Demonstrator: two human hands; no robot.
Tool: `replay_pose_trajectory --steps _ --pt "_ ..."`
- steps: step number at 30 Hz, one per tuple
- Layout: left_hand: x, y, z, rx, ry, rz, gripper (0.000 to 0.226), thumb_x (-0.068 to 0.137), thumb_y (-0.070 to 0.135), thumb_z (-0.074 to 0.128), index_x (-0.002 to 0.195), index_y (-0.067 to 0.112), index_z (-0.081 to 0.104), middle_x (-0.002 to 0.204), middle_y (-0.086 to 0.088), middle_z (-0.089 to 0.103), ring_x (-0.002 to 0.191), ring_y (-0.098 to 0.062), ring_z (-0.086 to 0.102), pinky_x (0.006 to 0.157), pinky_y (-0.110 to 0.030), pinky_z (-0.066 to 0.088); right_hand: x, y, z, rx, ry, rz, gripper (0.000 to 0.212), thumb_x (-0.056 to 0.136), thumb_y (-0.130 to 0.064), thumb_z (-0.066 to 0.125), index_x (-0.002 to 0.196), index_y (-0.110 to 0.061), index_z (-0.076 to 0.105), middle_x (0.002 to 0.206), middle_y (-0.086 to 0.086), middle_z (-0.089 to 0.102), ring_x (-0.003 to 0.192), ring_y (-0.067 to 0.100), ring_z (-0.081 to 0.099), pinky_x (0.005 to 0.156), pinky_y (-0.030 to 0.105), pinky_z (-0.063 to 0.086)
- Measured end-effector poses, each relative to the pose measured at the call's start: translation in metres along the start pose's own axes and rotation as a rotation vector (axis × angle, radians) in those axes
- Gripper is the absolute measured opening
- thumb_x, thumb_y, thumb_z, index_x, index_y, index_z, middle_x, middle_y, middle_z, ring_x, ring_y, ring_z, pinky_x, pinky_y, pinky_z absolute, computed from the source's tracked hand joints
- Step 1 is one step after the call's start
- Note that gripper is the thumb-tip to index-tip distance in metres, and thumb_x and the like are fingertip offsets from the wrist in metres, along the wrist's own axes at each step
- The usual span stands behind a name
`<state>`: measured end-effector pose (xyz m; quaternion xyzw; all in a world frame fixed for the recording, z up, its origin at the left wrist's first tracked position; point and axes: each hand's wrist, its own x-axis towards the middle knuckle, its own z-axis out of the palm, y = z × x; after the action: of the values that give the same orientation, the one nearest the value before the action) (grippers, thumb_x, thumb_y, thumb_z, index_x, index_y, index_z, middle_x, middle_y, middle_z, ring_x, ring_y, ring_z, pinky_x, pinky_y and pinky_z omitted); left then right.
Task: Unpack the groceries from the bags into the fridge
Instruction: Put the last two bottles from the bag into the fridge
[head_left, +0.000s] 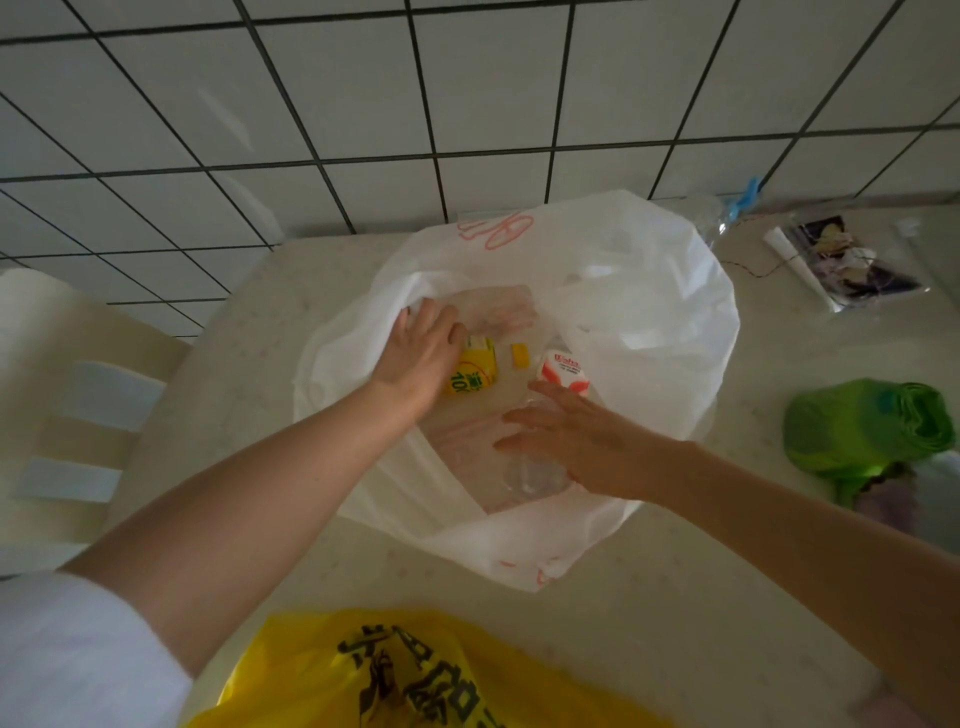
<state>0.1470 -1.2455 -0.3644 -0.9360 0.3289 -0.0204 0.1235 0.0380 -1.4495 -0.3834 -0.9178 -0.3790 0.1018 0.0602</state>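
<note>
1. We've got the white bag (649, 332) spread open mid-frame on the table (649, 597). Inside it: a yellow carton (475, 371), a red-and-white carton (566, 371) and a clear plastic bottle (535, 470).
2. Our left hand (423, 358) lies fingers spread over the yellow carton's left side and the bag's lining; our right hand (582, 441) rests on the bottle, fingers straight and slightly apart. Neither grips yet.
3. Cartons look light and stiff, so we'd pinch them by the flat sides. The bottle's probably slick, and we'd wrap its body.
4. Further out: a yellow bag (415, 675) at the bottom, a green bag (857, 426) at right.
</note>
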Motion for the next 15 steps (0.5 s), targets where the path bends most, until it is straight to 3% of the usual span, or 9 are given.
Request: replay_pose_trajectory --steps 2,5,7,10,13,15 --pt "-0.004 0.0 0.001 0.064 0.053 0.081 0.032 0.055 -0.005 0.056 0.083 0.004 0.067 0.085 -0.012 0.064 0.086 -0.032 0.061 0.068 -0.037 0.046 -0.002 0.005 -0.003 -0.007 0.097 0.059 0.066 0.071 -0.016 0.069 0.133 -0.025 0.05 0.141 -0.001 0.047 0.136 0.027 0.03 0.113 0.049 0.025" --pt "-0.006 0.0 0.007 0.096 0.079 0.102 0.027 0.052 0.0 0.063 0.077 0.01 0.067 0.064 -0.005 0.063 0.069 -0.027 0.062 0.067 -0.03 0.048 -0.004 0.015 -0.021 0.18 0.205 0.422 0.056 0.082 -0.028 0.067 0.133 -0.025 0.043 0.141 0.002 0.044 0.132 0.029 0.033 0.106 0.047 0.037" --pt "-0.006 0.003 0.004 0.103 0.0 0.056 0.032 0.061 0.004 0.069 0.092 0.009 0.066 0.073 -0.005 0.067 0.079 -0.027 0.063 0.079 -0.034 0.047 -0.008 0.025 -0.031 0.219 0.186 0.673 0.057 0.089 -0.039 0.059 0.138 -0.017 0.038 0.142 0.008 0.044 0.132 0.032 0.035 0.106 0.047 0.038" --pt "-0.002 0.009 0.002 0.073 -0.147 0.015 0.037 0.083 0.007 0.055 0.119 0.007 0.051 0.102 -0.008 0.066 0.109 -0.03 0.051 0.095 -0.041 0.033 -0.008 0.038 -0.039 0.31 0.068 0.951 0.063 0.093 -0.049 0.049 0.135 -0.004 0.038 0.132 0.02 0.051 0.123 0.039 0.045 0.101 0.045 0.038" --pt "0.001 0.014 0.0 0.136 -0.119 0.035 0.033 0.079 0.007 0.059 0.112 0.007 0.056 0.097 -0.006 0.066 0.106 -0.028 0.052 0.098 -0.04 0.035 0.005 0.042 -0.035 0.41 0.023 1.064 0.064 0.086 -0.066 0.043 0.106 -0.006 0.057 0.099 0.016 0.065 0.097 0.035 0.06 0.082 0.04 0.047" --pt "0.002 0.016 -0.002 0.185 -0.071 0.078 0.029 0.057 0.011 0.075 0.084 0.011 0.066 0.069 -0.002 0.065 0.081 -0.022 0.06 0.08 -0.032 0.045 0.018 0.035 -0.031 0.523 0.034 1.109 0.063 0.08 -0.071 0.046 0.082 -0.009 0.059 0.073 0.007 0.06 0.072 0.028 0.061 0.061 0.032 0.045"
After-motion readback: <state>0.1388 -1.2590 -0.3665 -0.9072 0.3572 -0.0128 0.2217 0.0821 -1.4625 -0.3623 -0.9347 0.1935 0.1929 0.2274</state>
